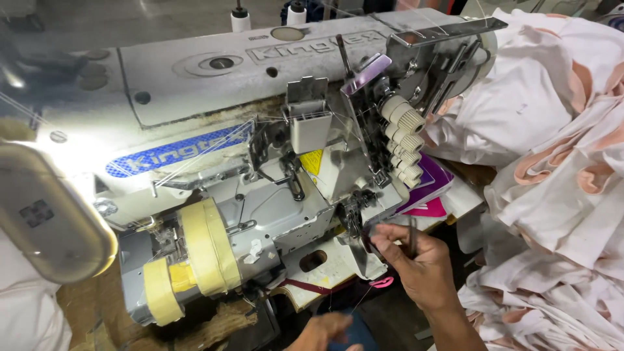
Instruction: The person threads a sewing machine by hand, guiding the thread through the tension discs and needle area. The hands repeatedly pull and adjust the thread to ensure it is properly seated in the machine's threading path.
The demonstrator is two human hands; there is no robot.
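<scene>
A grey industrial sewing machine (pixel 214 97) fills the middle of the view, its front part wrapped in yellowish tape (pixel 205 247). My right hand (pixel 419 263) is raised just right of the machine's needle area (pixel 354 221), and its fingers pinch a thin dark tool like tweezers (pixel 412 235) that points upward. Fine threads run near the fingers. My left hand (pixel 325 333) is low at the bottom edge and blurred, below the machine's white plate (pixel 325 266). What it holds, if anything, is unclear.
A big pile of white and peach fabric pieces (pixel 559 162) lies at the right. Cream tension knobs (pixel 404 133) stand on the machine's right side, over a purple and pink booklet (pixel 432 188). Two thread cones (pixel 240 19) stand behind. A lamp head (pixel 45 214) juts in at left.
</scene>
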